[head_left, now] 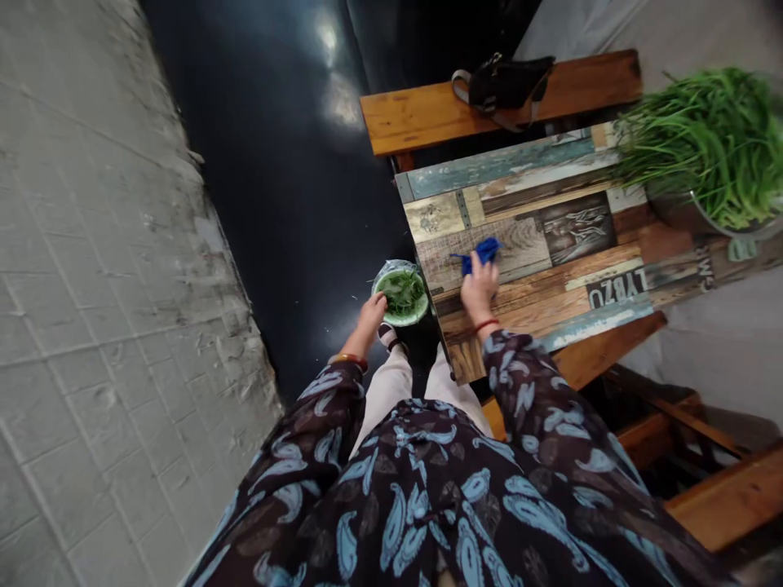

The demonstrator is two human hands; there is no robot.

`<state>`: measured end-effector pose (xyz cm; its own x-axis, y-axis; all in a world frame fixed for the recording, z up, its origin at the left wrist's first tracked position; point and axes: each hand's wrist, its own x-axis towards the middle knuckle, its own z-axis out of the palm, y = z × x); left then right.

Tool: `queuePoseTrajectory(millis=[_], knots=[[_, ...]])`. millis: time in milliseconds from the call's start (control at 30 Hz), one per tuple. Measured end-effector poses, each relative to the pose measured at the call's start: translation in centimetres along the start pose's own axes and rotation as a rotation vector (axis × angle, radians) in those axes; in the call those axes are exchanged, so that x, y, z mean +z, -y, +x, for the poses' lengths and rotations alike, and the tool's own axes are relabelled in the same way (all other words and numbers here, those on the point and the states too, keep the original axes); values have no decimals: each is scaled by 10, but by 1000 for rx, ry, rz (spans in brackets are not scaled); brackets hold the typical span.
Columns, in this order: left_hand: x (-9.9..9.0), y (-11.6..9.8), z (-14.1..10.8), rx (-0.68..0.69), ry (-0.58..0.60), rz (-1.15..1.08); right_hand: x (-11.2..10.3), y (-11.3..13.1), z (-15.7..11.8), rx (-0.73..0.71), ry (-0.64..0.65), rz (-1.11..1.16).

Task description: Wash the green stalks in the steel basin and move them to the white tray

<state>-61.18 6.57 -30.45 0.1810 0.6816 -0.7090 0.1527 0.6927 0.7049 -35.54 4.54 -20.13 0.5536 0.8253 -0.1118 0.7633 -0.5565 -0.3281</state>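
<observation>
My right hand [480, 292] presses a crumpled blue cloth [488, 251] onto the wood-patterned tabletop [519, 281], close to its left end. The fingers are bent over the cloth. Just off that table end is a pale green bin [422, 311] with a clear plastic liner [391, 266] around its rim. Green leafy scraps [402, 292] fill it. My left hand [370, 313] is at the bin's left side, with fingers closed over the rim; the fingertips are partly hidden.
A metal pot [676, 202] heaped with long green stalks [713, 139] stands at the table's right. Behind lies a bench [407, 122] with a black bag [510, 81]. Another bench [612, 346] is in front. A wall [122, 269] rises left; small bits dot the dark floor [294, 244].
</observation>
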Motion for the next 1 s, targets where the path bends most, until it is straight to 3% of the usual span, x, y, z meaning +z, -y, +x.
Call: queuePoseTrajectory(millis=[133,233,300,367,500,567,600,667,733,833,900,933,1000], knots=[[4,-11,-17,-113,54,30,32,51,-60,-234,216,42],[14,-20,-28,-150,143,-17,26,59,-93,-375,332,157],[17,-24,-33,-163,190,-67,2,31,-100,-379,278,198],[15,-27,-37,-171,208,-82,-36,-22,-99,-261,132,193],[2,-28,-48,-223,209,-79,-102,-144,-89,309,-182,122],[-5,-27,-55,-253,188,-85,-107,-172,-90,500,-224,35],[-8,-27,-59,-263,172,-87,-100,-172,-93,527,-207,-17],[-12,-27,-66,-275,135,-82,-71,-143,-101,444,-114,-99],[-11,-28,-73,-287,105,-57,-30,-86,-111,255,17,-80],[-1,-35,-80,-302,94,11,21,3,-118,3,107,72],[11,-41,-81,-284,137,48,29,33,-113,-113,152,209],[17,-44,-81,-269,166,62,24,35,-109,-143,150,270],[28,-51,-80,-247,203,82,-1,9,-99,-145,88,354]])
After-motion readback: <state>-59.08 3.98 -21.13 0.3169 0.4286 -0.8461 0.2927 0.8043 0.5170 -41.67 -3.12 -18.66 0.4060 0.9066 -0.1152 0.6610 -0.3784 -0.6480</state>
